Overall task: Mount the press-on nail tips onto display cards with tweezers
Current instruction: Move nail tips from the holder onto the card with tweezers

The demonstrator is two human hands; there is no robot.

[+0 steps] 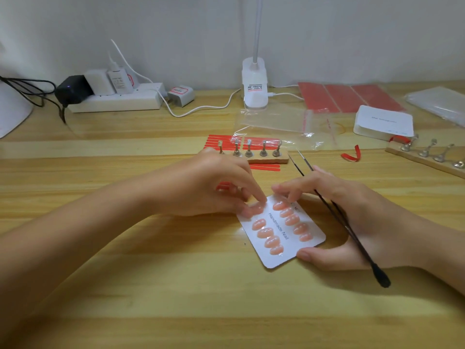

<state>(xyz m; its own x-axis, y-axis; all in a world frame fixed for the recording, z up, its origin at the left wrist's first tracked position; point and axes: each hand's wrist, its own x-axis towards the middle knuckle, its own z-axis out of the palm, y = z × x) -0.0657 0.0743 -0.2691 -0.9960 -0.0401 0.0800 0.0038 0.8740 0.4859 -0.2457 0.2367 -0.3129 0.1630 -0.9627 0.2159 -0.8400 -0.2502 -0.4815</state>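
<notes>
A white display card (289,255) printed "Handmade Nail" lies tilted on the wooden table, with two rows of several peach nail tips (265,233) stuck on it. My left hand (214,187) presses its fingertips on the top-left nail tip (256,207) of the card. My right hand (352,215) steadies the card, fingers on its top edge and thumb at its lower right edge. Black tweezers (352,233) lie held across that hand, their tips pointing away from the card.
A wooden nail stand (261,157) with several metal pegs sits behind the hands on red adhesive strips (224,142). Clear bags (281,122), a stack of blank cards (383,122), a second stand (432,157), a lamp base (254,86) and a power strip (115,99) line the back.
</notes>
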